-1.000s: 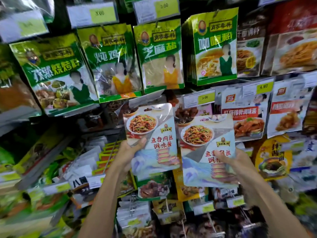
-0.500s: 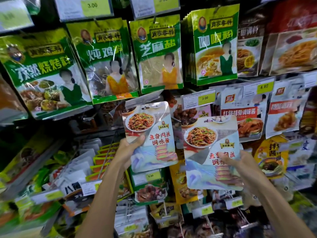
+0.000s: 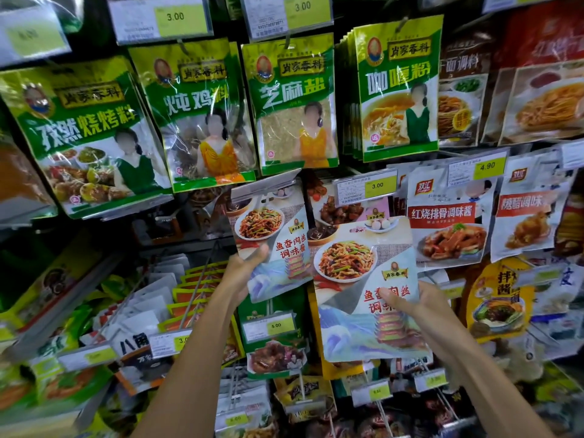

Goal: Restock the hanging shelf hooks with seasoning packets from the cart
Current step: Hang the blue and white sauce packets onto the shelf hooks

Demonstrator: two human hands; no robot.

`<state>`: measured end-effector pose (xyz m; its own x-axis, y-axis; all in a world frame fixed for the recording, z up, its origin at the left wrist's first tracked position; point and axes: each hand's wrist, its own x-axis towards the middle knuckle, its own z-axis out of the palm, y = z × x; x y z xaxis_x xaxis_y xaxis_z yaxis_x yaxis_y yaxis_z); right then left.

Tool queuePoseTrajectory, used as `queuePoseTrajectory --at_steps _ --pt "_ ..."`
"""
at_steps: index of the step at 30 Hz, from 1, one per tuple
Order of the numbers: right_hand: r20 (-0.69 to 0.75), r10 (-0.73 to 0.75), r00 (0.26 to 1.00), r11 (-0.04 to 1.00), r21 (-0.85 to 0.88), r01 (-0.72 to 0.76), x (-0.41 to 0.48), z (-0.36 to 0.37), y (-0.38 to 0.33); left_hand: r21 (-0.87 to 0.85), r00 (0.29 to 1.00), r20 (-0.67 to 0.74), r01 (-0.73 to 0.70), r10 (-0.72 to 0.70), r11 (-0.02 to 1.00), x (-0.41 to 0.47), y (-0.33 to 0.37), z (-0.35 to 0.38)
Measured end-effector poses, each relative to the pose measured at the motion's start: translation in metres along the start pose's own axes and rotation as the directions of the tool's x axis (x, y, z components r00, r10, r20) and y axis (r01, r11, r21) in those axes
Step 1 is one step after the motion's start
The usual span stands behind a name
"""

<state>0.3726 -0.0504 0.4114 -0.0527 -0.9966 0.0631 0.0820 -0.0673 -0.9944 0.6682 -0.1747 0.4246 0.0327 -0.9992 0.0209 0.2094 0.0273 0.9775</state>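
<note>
Two matching seasoning packets show a plate of shredded pork over blue waves. My left hand [image 3: 245,273] grips the left packet [image 3: 275,235] at its lower left edge, thumb on the front. Its top sits just under a flipped-up price tag holder [image 3: 267,184] in the middle row. My right hand [image 3: 417,306] holds the right packet [image 3: 366,289] from its right side, thumb pressed on the red lettering. That packet is lower and overlaps the left one's right edge. The hook itself is hidden behind the packets.
Green spice packets [image 3: 294,102] hang in the top row under 3.00 price tags [image 3: 175,17]. Red-labelled sauce packets [image 3: 448,219] hang right of my hands. Below are more hooks with packets and a 5.00 tag [image 3: 276,325]. White and orange packets [image 3: 164,298] hang lower left.
The left packet rose closer to the flipped-up tag holder. The right packet dropped slightly and tilted, now overlapping the left one. The view shifted a little downward and right.
</note>
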Motion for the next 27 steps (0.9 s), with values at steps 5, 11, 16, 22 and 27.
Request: queuePoseTrajectory --at_steps 5,11,16,22,27 --pt "0.049 -0.024 0.998 1.0 -0.004 0.024 0.004 0.014 -0.004 0.143 0.994 -0.108 0.045 -0.03 0.989 0.003 0.002 0.001" --pt "0.09 0.008 0.996 1.0 -0.009 -0.007 0.013 0.032 -0.002 0.537 0.958 -0.243 0.001 0.154 0.844 -0.013 0.0 -0.005" --pt "0.155 -0.011 0.988 0.999 -0.032 0.016 0.031 0.067 -0.008 0.843 0.791 -0.224 -0.136 0.569 0.521 -0.059 0.017 -0.028" --pt "0.213 0.018 0.977 0.999 0.022 -0.023 0.052 0.125 -0.02 0.89 0.627 -0.174 -0.229 0.759 0.394 -0.109 0.086 -0.037" --pt "0.194 0.067 0.979 0.996 0.046 -0.077 0.067 0.145 -0.022 0.92 0.353 0.08 -0.387 0.932 0.068 -0.132 0.151 -0.021"
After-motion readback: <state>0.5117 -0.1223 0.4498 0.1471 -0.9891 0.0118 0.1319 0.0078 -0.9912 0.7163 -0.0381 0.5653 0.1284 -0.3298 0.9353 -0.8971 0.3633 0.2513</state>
